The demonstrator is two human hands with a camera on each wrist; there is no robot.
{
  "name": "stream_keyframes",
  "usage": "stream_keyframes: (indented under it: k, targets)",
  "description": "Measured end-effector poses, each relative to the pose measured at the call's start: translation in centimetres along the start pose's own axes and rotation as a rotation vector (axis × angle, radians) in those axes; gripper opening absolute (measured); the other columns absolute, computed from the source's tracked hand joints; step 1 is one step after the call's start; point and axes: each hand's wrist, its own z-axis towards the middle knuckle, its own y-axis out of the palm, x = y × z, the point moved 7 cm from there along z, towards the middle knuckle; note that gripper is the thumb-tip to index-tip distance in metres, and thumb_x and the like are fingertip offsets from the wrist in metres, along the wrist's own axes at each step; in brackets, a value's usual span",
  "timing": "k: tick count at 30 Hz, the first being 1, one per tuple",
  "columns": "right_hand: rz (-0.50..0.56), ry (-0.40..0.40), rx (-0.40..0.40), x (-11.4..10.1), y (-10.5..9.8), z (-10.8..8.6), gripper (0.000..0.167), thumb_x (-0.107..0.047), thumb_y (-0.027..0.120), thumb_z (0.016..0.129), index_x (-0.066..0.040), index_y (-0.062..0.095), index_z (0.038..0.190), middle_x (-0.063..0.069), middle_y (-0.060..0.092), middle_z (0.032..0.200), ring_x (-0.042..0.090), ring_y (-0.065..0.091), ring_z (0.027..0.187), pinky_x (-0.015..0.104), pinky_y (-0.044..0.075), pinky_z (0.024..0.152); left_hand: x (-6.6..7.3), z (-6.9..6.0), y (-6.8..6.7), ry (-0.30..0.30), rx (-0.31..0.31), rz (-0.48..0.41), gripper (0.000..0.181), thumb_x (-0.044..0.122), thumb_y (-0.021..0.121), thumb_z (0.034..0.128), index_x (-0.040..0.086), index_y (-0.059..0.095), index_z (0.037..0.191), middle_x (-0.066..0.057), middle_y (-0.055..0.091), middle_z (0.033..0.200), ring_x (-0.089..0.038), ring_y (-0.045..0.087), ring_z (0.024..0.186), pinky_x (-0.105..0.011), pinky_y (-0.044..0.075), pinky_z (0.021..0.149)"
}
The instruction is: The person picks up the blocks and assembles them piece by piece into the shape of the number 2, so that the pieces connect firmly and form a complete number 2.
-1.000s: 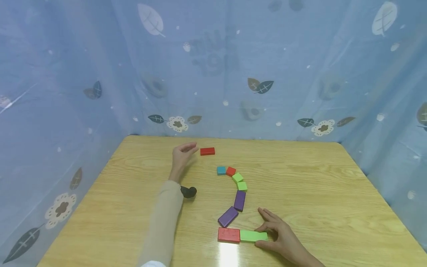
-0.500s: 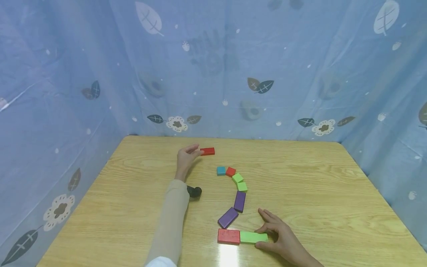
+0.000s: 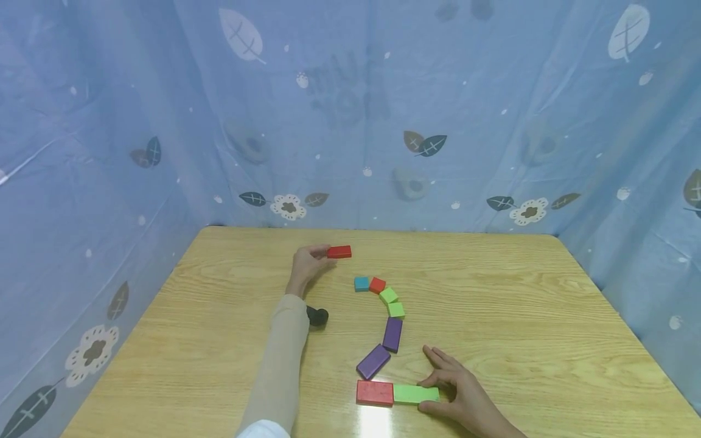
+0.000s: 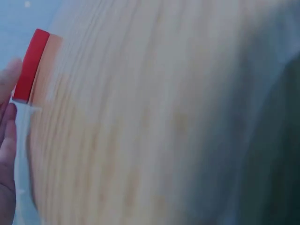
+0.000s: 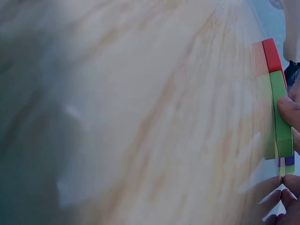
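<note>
At the far side of the table, my left hand [image 3: 309, 266] has its thumb and fingers around the left end of a red rectangular block [image 3: 339, 252]. That block also shows in the left wrist view, with a fingertip overlapping its edge. Near the table's front, my right hand [image 3: 462, 392] pinches the right end of a light green rectangular block [image 3: 413, 395], thumb on the near side and index finger on the far side. A larger red block [image 3: 375, 393] touches the green one's left end, as the right wrist view also shows.
A curve of blocks runs up mid-table: two purple blocks [image 3: 392, 334], two light green cubes [image 3: 396, 310], a red cube [image 3: 378, 285] and a blue cube [image 3: 361, 284]. A small black rounded thing [image 3: 317, 316] shows beside the left sleeve. A blue patterned curtain [image 3: 350, 121] surrounds the table.
My left hand has moved right to the far red block and closed its thumb and fingers around its left end. The right hand and the other blocks keep their places.
</note>
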Motion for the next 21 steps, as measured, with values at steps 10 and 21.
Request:
stream_keyframes:
  k: [10,21]
  targets:
    - [0.009,0.025,-0.029,0.2,0.4,0.0,0.022,-0.041,0.08,0.071,-0.03,0.072,0.088,0.017,0.049,0.139,0.036,0.041,0.13,0.062,0.034,0.094,0.8,0.5,0.5,0.06,-0.005,0.067,0.044,-0.002,0.077,0.0762,-0.006,0.064,0.118,-0.021,0.061,0.123,-0.034,0.055,0.119,-0.038,0.042,0.099]
    - [0.043,-0.008,0.011,-0.1,-0.2,-0.1,0.022,-0.037,0.082,0.07,-0.028,0.072,0.086,0.02,0.049,0.139,0.034,0.041,0.131,0.071,0.03,0.091,0.9,1.0,1.1,0.013,-0.086,0.165,0.031,0.009,0.081,0.0758,0.005,0.071,0.105,-0.013,0.068,0.112,-0.027,0.06,0.11,-0.038,0.043,0.098]
